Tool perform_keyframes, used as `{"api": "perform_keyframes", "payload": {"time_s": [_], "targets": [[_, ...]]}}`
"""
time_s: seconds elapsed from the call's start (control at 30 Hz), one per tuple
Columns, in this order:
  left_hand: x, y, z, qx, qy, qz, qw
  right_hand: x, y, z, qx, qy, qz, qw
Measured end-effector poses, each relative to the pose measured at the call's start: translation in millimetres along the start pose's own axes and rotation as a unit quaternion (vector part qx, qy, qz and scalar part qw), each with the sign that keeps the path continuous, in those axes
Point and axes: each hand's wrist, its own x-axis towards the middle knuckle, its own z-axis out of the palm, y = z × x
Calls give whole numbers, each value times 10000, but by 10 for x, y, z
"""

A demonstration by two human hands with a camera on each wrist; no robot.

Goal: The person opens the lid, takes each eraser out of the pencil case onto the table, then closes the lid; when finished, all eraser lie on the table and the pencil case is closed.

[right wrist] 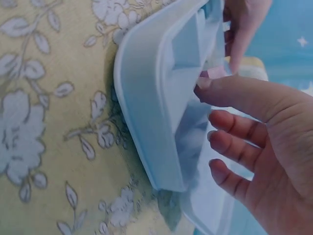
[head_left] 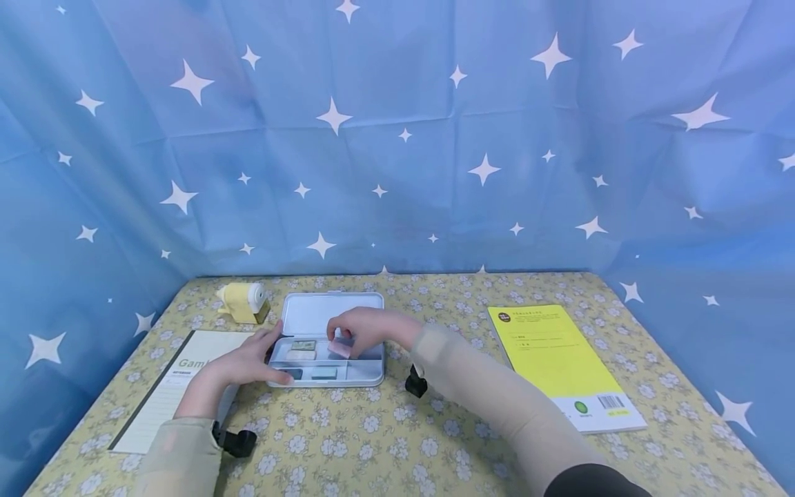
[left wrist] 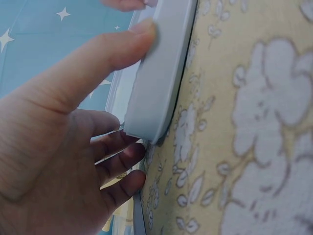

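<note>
A white pencil case (head_left: 363,373) lies with its lid (head_left: 304,310) raised at the back. My left hand (head_left: 245,360) holds its left end, thumb over the near rim and fingers round the side. Over the case's back compartment, my right hand (head_left: 366,328) pinches a small pink block (head_left: 339,348), which looks like an eraser, between thumb and forefinger. Left of it in that compartment sit a greenish patterned block (head_left: 304,345) and a pale pink one (head_left: 301,355). The front compartment has a dark block (head_left: 295,373) by my left thumb and a light teal block (head_left: 324,373).
A yellow and white pencil sharpener (head_left: 242,301) stands behind my left hand. Partly under my left forearm is a cream notebook (head_left: 161,393). On the right lies a yellow book (head_left: 553,352). A blue star-patterned curtain (head_left: 397,172) closes off the back of the flowered tablecloth (head_left: 348,442).
</note>
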Motion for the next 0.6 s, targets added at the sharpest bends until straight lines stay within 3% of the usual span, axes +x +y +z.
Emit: {"api": "perform_keyframes", "payload": {"time_s": [0.23,0.6], "targets": [[-16,6,-9,-19,-68,-8,10000,-179,14,-102,450,288,129,9985],[-17,16,-17,-19,-106,18,9999,-475,39,-135,991,783,-62,9920]]}}
